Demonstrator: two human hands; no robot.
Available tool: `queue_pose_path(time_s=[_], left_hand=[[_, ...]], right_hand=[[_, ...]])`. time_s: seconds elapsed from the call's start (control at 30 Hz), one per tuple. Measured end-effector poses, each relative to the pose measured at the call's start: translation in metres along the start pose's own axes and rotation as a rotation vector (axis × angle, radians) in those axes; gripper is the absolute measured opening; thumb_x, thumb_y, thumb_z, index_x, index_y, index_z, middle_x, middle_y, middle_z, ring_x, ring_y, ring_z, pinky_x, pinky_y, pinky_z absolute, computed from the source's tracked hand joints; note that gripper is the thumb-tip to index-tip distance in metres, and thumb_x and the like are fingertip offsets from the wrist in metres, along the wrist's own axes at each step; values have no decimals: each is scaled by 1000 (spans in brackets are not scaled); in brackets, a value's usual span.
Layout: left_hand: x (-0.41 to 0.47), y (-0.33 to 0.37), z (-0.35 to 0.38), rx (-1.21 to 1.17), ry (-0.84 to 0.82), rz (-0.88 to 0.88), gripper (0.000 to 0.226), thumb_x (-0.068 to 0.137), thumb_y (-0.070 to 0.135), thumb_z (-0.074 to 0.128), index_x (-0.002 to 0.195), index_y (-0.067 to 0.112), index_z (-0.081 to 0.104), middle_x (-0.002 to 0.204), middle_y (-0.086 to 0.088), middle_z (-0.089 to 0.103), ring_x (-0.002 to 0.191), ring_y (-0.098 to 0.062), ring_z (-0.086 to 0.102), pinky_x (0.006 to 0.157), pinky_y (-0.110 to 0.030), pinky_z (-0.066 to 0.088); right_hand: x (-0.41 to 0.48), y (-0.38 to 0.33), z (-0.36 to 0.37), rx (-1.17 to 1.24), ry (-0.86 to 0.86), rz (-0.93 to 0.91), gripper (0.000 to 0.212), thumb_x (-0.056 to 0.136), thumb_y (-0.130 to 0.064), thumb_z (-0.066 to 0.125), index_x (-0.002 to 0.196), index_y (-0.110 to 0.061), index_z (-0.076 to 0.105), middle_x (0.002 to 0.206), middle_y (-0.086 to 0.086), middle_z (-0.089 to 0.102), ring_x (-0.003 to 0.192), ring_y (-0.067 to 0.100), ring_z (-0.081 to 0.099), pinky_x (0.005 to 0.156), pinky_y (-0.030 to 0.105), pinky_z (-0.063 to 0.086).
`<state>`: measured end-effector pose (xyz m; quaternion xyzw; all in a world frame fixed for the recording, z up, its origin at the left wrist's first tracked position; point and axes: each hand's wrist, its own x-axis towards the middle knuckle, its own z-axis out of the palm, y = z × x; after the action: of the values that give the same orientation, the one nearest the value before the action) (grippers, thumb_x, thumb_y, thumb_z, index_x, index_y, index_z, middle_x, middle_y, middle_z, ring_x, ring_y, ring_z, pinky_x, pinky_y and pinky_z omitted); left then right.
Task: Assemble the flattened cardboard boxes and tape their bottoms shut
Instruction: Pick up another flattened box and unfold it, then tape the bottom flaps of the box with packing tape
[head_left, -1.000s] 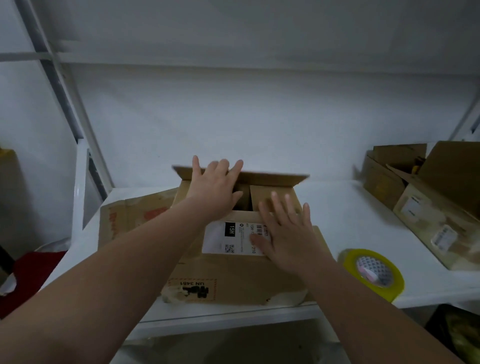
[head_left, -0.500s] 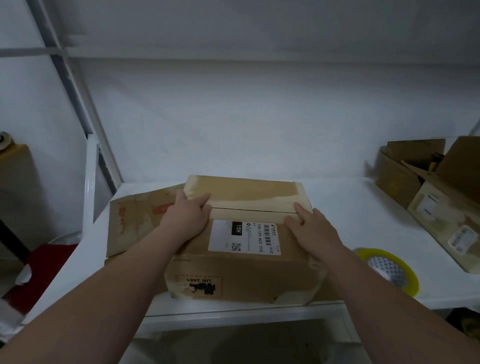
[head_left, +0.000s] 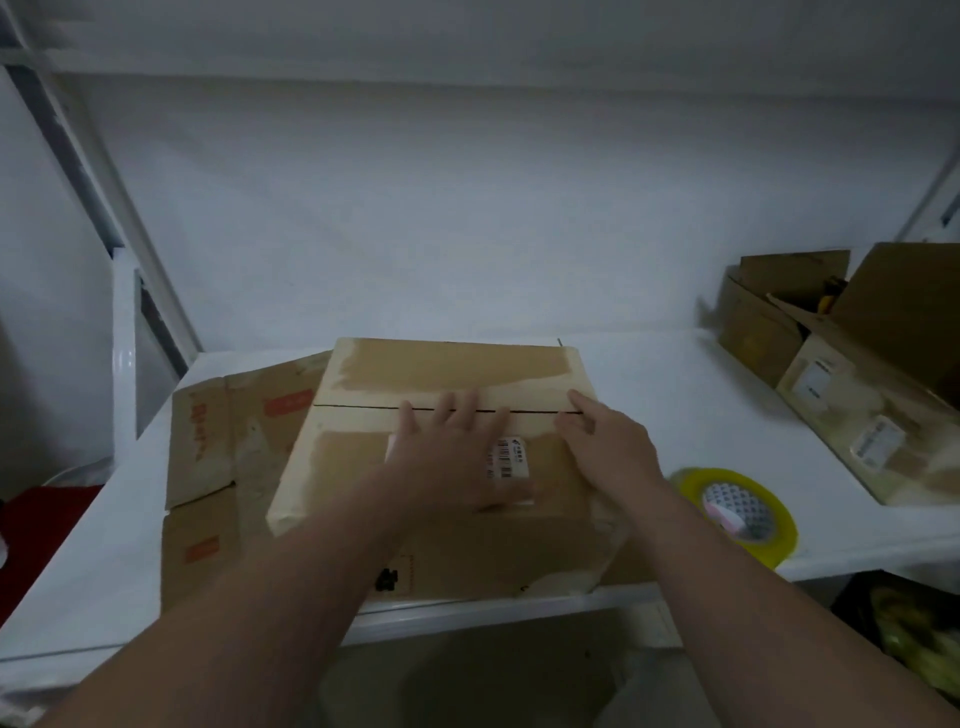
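White shelf (head_left: 675, 384): my left hand (head_left: 457, 457) and right hand (head_left: 608, 447) press flat, fingers straight and gripping nothing, on the cardboard box (head_left: 467, 561) beneath them. Light, springy flaps (head_left: 447, 366), I judge, best pinned along the seam (head_left: 363, 407); the tape roll (head_left: 737, 512) lies just right of my right wrist.

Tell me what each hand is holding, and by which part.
Nothing is gripped. The left hand presses flat on the box across its flap seam; the right hand touches the seam's right end.
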<state>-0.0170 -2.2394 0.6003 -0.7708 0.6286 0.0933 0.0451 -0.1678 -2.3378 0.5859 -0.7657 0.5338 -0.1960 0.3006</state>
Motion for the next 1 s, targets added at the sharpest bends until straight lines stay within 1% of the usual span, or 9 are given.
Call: queue_pose_path(time_s=[0.13,0.2,0.3,0.5,0.6,0.73,0.83,0.93,1.0], left_hand=[[4,5,8,44,-35,49,123,60,93,33,151,24,-12,158,-5,-21,145,-32,-17,113,-62,-7],[5,1,11,38,-24,64,129,53,96,33,150,25,-13,158,-4,-21,145,-32,-17,113,-62,-7],[6,1,13,66,6,63,132,46,98,24,151,24,-12,159,-3,-18,146,-29,-14,114,-61,-5],[6,2,13,68,26,57,135,45,100,19,151,23,-10,160,-2,-13,147,-25,-10,115,-60,-4],[4,5,9,59,40,64,130,47,94,23,152,23,-6,160,-1,-9,147,-24,-6,115,-59,-4],[3,5,10,37,57,58,123,56,92,33,152,25,-3,161,-1,-6,148,-23,-4,114,-58,-6],[1,5,8,29,58,55,121,59,91,37,152,25,-2,161,-1,-5,148,-23,-3,115,-59,-7],[0,6,7,36,46,48,123,60,91,37,153,21,-3,161,-1,-5,148,-22,-4,115,-58,-9],[-1,6,6,41,37,33,127,59,92,35,153,16,-5,161,-2,-6,148,-21,-6,115,-58,-9]], right_hand=[[-1,41,-16,120,219,124,31,98,-32,38,102,-17,66,108,11,65,102,32,55,81,37,41],[-6,77,-21,-79,216,237,35,96,-31,44,124,-16,59,120,12,63,111,34,56,92,40,45],[-8,126,-14,-444,81,378,41,92,-25,45,129,-11,54,124,17,59,117,35,52,101,45,41],[-9,147,-13,-441,-9,503,52,97,-11,36,145,-31,34,153,13,29,144,31,15,116,55,0],[-3,152,-18,-388,-84,587,48,102,-28,28,149,-32,23,158,12,14,145,30,8,115,58,-3],[7,150,-22,-397,7,497,43,94,-24,43,138,-20,44,146,14,39,138,33,28,113,63,8],[12,113,-35,-352,181,238,45,94,-26,53,138,-20,44,143,12,44,136,32,31,109,66,7],[16,64,-51,-127,240,-63,53,92,-38,50,141,-20,43,142,9,47,132,31,39,111,60,15],[14,28,-56,180,194,-218,52,91,-40,50,139,-20,48,127,4,59,116,24,54,103,44,37]])
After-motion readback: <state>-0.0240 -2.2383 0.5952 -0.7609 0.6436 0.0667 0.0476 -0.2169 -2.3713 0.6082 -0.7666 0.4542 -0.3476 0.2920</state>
